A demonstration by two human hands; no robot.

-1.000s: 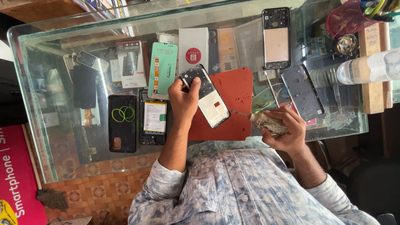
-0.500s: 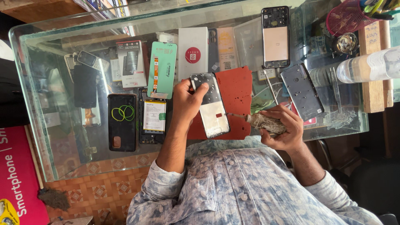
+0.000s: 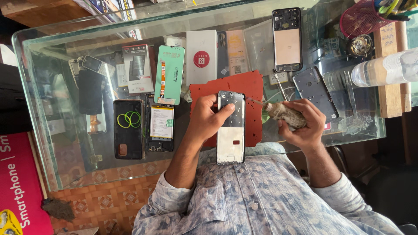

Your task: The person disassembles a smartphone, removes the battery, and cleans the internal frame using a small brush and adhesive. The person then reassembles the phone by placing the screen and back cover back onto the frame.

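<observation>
The left hand is closed around the upper edge of a slim, silver-grey metal phone frame, thumb across its top and fingers curled behind, holding it at the centre of the frame just above the lap. The frame is long and rectangular with rounded corners; its upper half is a grey plate dotted with small holes, its lower half a paler, smooth panel with a small dark red mark near the middle. Its lower end overlaps the patterned blue shirt.

The right hand, right of centre, is wrapped tight round a stubby tool with a dirty, wrapped handle; the thin metal tip points left toward the frame's upper right edge. Whether the tip touches the frame I cannot tell, and the fingers hide most of the handle.

Behind both hands lies a red rubber work mat on the glass counter. Left of it sit an opened phone showing its battery and a black phone back with green loops. Above these stands a mint-green screen package. At upper right lie a black phone frame with a beige panel and a grey back cover. A clear plastic bottle is cut off at the right edge. Things under the glass are blurred by reflections.
</observation>
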